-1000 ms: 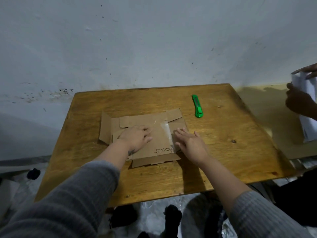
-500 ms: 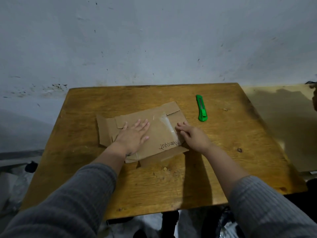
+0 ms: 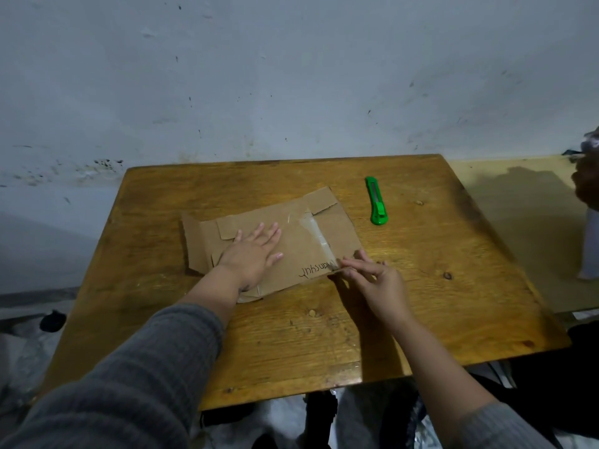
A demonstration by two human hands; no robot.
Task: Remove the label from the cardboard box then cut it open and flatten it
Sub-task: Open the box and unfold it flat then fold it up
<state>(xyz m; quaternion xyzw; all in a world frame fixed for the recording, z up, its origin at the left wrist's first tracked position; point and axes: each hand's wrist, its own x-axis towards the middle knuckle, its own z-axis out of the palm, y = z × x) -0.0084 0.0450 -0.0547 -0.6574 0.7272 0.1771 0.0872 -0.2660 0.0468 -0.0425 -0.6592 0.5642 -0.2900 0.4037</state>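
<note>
The brown cardboard box (image 3: 304,241) lies flattened on the wooden table (image 3: 291,335), with handwriting near its front edge and a strip of clear tape (image 3: 319,236) across it. My left hand (image 3: 252,251) rests flat on the cardboard's left half, fingers spread. At the box's front right corner my right hand (image 3: 372,280) has its fingertips on the cardboard edge, at the near end of the tape; I cannot tell whether they pinch the edge. A green utility knife (image 3: 376,200) lies on the table beyond the box's right side, untouched.
A grey wall stands just behind the table. At the far right edge another person's hand (image 3: 588,186) shows above a lighter surface (image 3: 525,234). Dark objects lie on the floor below the table's front edge.
The box has turned slightly counter-clockwise on the table. My right hand has slid from on top of the cardboard to its front right corner. My left hand stays flat on the box.
</note>
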